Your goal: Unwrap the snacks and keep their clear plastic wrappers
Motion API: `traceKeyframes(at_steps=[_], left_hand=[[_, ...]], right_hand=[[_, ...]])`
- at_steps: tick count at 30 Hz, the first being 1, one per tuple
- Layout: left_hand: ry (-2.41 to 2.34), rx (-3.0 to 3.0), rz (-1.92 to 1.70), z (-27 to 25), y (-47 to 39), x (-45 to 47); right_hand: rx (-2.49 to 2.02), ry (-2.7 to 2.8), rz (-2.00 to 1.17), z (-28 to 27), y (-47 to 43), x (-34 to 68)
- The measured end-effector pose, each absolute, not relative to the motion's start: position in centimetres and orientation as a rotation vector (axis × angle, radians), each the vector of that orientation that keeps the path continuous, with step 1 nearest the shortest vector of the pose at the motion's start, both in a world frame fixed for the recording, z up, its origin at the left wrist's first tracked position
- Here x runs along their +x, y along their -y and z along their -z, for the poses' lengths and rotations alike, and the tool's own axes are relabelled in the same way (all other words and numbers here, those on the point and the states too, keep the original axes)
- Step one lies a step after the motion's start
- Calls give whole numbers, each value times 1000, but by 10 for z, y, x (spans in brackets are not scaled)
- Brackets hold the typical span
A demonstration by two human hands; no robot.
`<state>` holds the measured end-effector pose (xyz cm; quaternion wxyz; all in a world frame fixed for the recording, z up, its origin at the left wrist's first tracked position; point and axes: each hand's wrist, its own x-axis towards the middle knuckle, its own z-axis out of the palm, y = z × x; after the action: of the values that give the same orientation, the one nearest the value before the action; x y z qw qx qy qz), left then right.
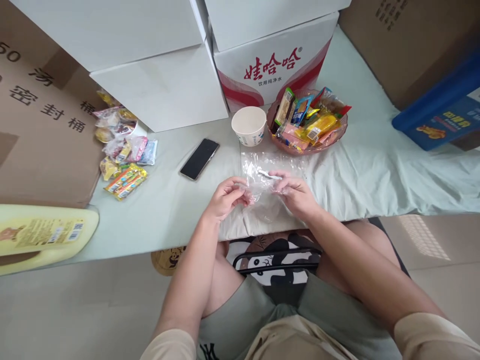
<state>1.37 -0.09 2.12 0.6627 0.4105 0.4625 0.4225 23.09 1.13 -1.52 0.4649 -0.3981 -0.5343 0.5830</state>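
Observation:
A clear plastic bag (258, 187) stretches between my two hands near the front edge of the table. Its left side is pinched in the closed fingers of my left hand (227, 197). My right hand (295, 194) grips the right side, fingers bent around the film. A thin white strip (269, 175) shows by the right fingertips; whether it belongs to the bag I cannot tell. Just beyond the bag stands a white paper cup (249, 127), upright. To its right is a pinkish translucent bowl (307, 147) heaped with wrapped snacks (318, 126).
A phone (199, 158) lies left of the cup. Wrapped snacks (126, 181) are piled farther left, beside a brown carton (45, 150). White boxes (161, 95) stand behind. A yellow jug (48, 235) is at the left front, a blue container (442, 115) at the right.

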Motion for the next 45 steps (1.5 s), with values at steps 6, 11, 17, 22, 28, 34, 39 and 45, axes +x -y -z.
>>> traceKeyframes(at_steps=[6, 11, 17, 22, 28, 34, 39, 45], left_hand=[[-1188, 978, -1167, -9, -12, 14], [-1407, 1507, -1154, -3, -12, 9], [-1522, 1999, -1093, -3, -9, 11], [-1485, 1637, -1231, 4, -9, 15], [-1351, 995, -1097, 4, -12, 19], [-1274, 889, -1116, -11, 0, 23], [-1088, 857, -911, -18, 5, 18], [-1117, 889, -930, -11, 0, 16]], right_hand=[[-1160, 1031, -1555, 11, -18, 227], [-1336, 1272, -1266, 20, -22, 228], [-1258, 1683, -536, 5, -10, 238], [-971, 2194, -530, -2, -2, 235], [-1212, 2343, -482, 12, -3, 225], [-1184, 1936, -722, 11, -4, 230], [-1029, 1552, -1436, 8, -9, 230], [-1120, 1302, -1779, 1, -6, 227]])
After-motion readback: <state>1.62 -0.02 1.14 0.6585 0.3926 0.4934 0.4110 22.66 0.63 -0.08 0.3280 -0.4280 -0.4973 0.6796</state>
